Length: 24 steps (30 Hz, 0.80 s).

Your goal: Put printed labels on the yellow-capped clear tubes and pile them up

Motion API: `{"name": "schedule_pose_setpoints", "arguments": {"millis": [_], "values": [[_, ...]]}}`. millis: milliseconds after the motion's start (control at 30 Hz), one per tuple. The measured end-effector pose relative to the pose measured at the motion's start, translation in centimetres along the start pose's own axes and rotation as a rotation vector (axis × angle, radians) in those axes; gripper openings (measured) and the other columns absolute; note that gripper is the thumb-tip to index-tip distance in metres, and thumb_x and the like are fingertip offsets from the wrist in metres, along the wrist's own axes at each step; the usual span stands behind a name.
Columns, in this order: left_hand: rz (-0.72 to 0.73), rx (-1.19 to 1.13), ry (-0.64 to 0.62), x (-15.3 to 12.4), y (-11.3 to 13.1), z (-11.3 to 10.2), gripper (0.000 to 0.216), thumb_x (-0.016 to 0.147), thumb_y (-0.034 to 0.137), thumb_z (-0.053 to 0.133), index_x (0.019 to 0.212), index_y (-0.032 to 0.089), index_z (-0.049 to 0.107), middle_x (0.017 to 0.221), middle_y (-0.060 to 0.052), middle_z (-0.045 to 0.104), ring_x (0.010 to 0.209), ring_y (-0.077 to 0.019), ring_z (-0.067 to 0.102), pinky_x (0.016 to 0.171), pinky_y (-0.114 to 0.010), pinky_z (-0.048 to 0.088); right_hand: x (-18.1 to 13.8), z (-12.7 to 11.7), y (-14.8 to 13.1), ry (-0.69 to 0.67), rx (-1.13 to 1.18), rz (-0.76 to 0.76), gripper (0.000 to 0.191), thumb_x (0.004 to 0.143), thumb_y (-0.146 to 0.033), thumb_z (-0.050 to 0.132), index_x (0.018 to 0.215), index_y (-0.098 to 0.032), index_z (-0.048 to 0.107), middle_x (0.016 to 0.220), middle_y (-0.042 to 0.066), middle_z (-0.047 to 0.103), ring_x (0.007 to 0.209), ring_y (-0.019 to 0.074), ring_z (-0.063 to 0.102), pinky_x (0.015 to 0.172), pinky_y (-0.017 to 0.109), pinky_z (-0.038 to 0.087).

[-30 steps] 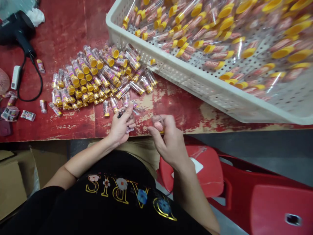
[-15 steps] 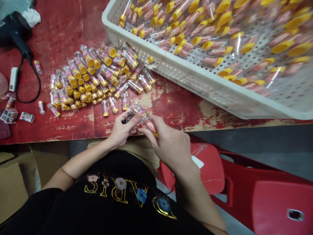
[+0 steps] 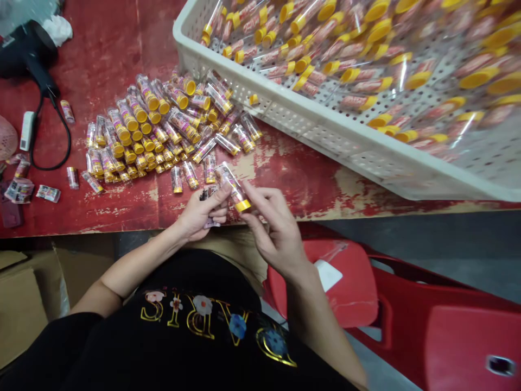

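Note:
A clear tube (image 3: 232, 184) with a yellow cap and printed wrap is tilted between my two hands, just above the table's front edge. My left hand (image 3: 199, 215) pinches its side with the thumb. Small printed plastic sleeves (image 3: 208, 192) are also tucked in that hand, partly hidden by the fingers. My right hand (image 3: 277, 228) has its index finger and thumb on either side of the capped end. Just beyond the hands, a heap of wrapped yellow-capped tubes (image 3: 142, 130) lies on the red table (image 3: 109, 209), with a few upright tubes in front.
A large white perforated crate (image 3: 317, 146), holding many yellow-capped tubes, fills the upper right. A black heat gun or hair dryer (image 3: 30, 51) with a looped cord lies at far left, near loose sleeve bundles (image 3: 48, 193). Red chairs (image 3: 342, 282) stand below the table edge at right.
The tube has come up and turned, so its yellow cap now shows clearly. My right hand's fingers have loosened and shifted slightly left. More of the sleeves in my left hand shows.

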<state>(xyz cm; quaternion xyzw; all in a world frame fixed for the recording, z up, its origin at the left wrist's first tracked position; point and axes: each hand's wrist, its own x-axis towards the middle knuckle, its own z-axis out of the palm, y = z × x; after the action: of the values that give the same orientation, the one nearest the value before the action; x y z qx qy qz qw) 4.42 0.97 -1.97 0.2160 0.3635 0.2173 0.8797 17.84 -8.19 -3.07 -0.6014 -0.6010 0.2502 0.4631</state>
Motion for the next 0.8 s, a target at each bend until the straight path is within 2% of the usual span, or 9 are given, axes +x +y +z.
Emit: {"name": "schedule_pose_setpoints", "arguments": {"millis": [100, 200, 433, 667, 800], "values": [[-0.001, 0.035, 0.023, -0.5, -0.1, 0.2, 0.051, 0.068, 0.047, 0.086, 0.07, 0.016, 0.046, 0.053, 0.012, 0.029, 0.043, 0.0005, 0.021, 0.042, -0.015, 0.019, 0.2, 0.4, -0.2, 0.218, -0.018, -0.084, 0.05, 0.088, -0.012, 0.065, 0.133, -0.033, 0.063, 0.106, 0.005, 0.066, 0.095, 0.0162, 0.066, 0.081, 0.031, 0.057], [-0.001, 0.058, 0.047, -1.1, -0.3, 0.7, 0.052, 0.066, 0.048, 0.087, 0.071, 0.017, 0.046, 0.053, 0.012, 0.029, 0.043, -0.0001, 0.021, 0.043, -0.016, 0.019, 0.3, 1.1, -0.2, 0.379, -0.039, -0.075, 0.04, 0.085, -0.012, 0.07, 0.12, -0.032, 0.072, 0.094, 0.003, 0.069, 0.083, 0.0144, 0.067, 0.072, 0.029, 0.056], [0.03, 0.069, 0.115, -1.6, -0.3, 1.2, 0.056, 0.06, 0.045, 0.091, 0.073, 0.017, 0.044, 0.055, 0.011, 0.033, 0.044, -0.0002, 0.025, 0.043, -0.017, 0.017, 0.0, 2.0, -0.4, 0.435, -0.131, 0.084, 0.016, 0.088, -0.027, 0.069, 0.101, -0.026, 0.078, 0.084, 0.005, 0.073, 0.072, 0.0156, 0.068, 0.064, 0.032, 0.058], [0.05, 0.058, 0.127, -1.5, -0.7, 1.1, 0.056, 0.06, 0.045, 0.091, 0.071, 0.017, 0.044, 0.055, 0.011, 0.034, 0.044, -0.0002, 0.027, 0.043, -0.017, 0.02, -0.3, 2.8, -0.7, 0.524, -0.062, 0.131, 0.015, 0.085, -0.024, 0.072, 0.098, -0.027, 0.079, 0.082, 0.003, 0.072, 0.07, 0.0145, 0.067, 0.062, 0.03, 0.056], [0.029, 0.062, 0.155, -1.0, -0.9, 0.5, 0.056, 0.059, 0.046, 0.092, 0.072, 0.017, 0.046, 0.056, 0.011, 0.032, 0.045, -0.0003, 0.026, 0.043, -0.016, 0.021, -0.2, 3.6, 0.4, 0.52, 0.032, 0.183, 0.016, 0.085, -0.025, 0.072, 0.099, -0.025, 0.079, 0.086, 0.004, 0.073, 0.075, 0.015, 0.068, 0.065, 0.03, 0.056]]}}
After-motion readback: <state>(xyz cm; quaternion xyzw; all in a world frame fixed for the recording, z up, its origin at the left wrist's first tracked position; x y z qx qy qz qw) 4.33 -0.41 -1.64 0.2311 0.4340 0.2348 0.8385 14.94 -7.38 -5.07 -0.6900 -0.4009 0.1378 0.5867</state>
